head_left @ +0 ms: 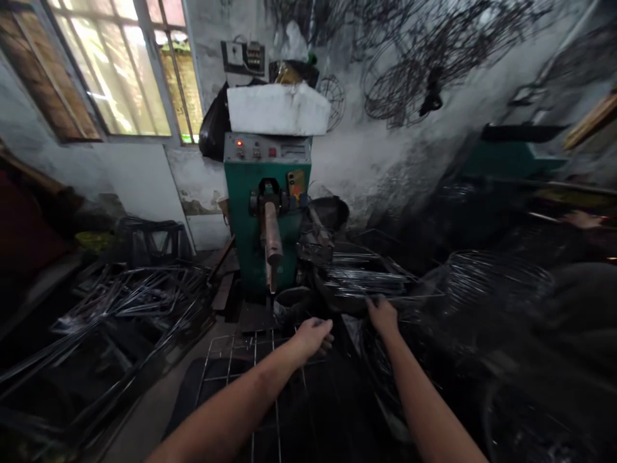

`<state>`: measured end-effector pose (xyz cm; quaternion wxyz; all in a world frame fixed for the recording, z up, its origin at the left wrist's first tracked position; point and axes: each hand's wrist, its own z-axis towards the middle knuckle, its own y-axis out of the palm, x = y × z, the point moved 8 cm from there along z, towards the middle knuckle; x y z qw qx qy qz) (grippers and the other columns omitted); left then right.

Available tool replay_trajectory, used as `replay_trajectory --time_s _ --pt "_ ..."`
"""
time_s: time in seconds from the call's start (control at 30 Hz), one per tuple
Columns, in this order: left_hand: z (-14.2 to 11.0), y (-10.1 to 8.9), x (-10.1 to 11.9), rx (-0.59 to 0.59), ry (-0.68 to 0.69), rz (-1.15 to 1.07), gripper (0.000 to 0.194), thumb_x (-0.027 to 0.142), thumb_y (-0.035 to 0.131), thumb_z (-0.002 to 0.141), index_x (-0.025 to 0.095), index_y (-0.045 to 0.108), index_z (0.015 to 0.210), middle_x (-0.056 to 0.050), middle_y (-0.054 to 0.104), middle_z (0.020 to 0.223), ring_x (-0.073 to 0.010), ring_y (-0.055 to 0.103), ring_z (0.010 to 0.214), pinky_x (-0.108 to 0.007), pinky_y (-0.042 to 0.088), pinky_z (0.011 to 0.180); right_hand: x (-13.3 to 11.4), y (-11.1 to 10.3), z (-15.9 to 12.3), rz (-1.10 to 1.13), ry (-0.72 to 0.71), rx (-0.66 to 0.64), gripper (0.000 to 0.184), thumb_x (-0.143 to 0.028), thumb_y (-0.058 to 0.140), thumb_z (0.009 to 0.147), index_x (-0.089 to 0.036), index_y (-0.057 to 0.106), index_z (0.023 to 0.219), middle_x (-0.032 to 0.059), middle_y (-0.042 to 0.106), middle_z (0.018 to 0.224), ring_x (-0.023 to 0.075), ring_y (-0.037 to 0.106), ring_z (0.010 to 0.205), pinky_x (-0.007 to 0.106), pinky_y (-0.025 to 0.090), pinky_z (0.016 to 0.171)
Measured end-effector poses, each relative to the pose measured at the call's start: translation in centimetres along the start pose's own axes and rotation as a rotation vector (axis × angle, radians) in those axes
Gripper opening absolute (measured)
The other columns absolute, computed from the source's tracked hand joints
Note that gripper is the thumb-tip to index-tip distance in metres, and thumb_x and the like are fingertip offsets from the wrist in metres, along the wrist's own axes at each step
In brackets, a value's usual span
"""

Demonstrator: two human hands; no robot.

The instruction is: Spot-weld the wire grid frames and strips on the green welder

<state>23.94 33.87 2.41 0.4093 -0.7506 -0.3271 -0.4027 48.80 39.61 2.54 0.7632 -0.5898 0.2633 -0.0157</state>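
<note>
My left hand (314,335) hangs over the right side of a wire grid (229,366), its thumb apart from loosely bent fingers. Nothing shows in its grasp. That grid of thin metal wires lies low in front of me, partly behind my left forearm. My right hand (384,316) reaches to the near edge of a stack of straight metal wires (366,280). Its fingertips are at or very near the wires, but blur hides whether they grip one. Straight ahead stands a green machine (236,225) with a lit red lamp and a thick, copper-coloured arm (272,235) pointing towards me.
Bent wire frames (139,289) are heaped at the left. Coiled wire (491,276) lies to the right, near another person's hand (585,220). A white foam box (277,109) rests on the machine, and a phone (295,183) is on its front. Tangled wire (400,90) hangs on the wall.
</note>
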Motion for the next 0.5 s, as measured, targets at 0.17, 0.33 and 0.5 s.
replay_trajectory --time_s 0.17,0.33,0.5 --pt "2.2 1.8 -1.0 0.020 -0.099 -0.158 0.033 0.032 0.040 0.093 0.014 0.060 0.113 -0.013 0.070 0.100 -0.0185 0.068 0.069 -0.028 0.051 0.059 4.5 1.9 0.9 0.049 0.073 -0.074 0.033 -0.023 0.050 0.091 -0.006 0.062 0.118 0.0190 0.070 0.109 0.0271 0.066 0.103 0.030 0.046 0.084" --pt "-1.9 0.2 -0.4 0.094 0.104 -0.077 0.034 0.026 0.052 0.086 0.016 0.061 0.117 -0.010 0.068 0.111 -0.0204 0.065 0.096 -0.031 0.052 0.086 6.8 3.5 0.9 0.112 0.078 -0.122 0.050 -0.027 0.049 0.091 -0.006 0.047 0.138 0.0203 0.070 0.106 0.0295 0.067 0.099 0.034 0.047 0.082" --pt "-8.0 -4.2 -2.6 0.191 0.275 0.066 0.027 0.031 0.057 0.089 0.022 0.066 0.112 -0.009 0.064 0.123 -0.0230 0.058 0.115 -0.036 0.047 0.101 3.4 10.7 -1.3 0.293 -0.051 -0.274 0.035 -0.022 0.048 0.092 -0.016 0.058 0.125 0.0122 0.069 0.107 0.0250 0.063 0.107 0.033 0.045 0.091"
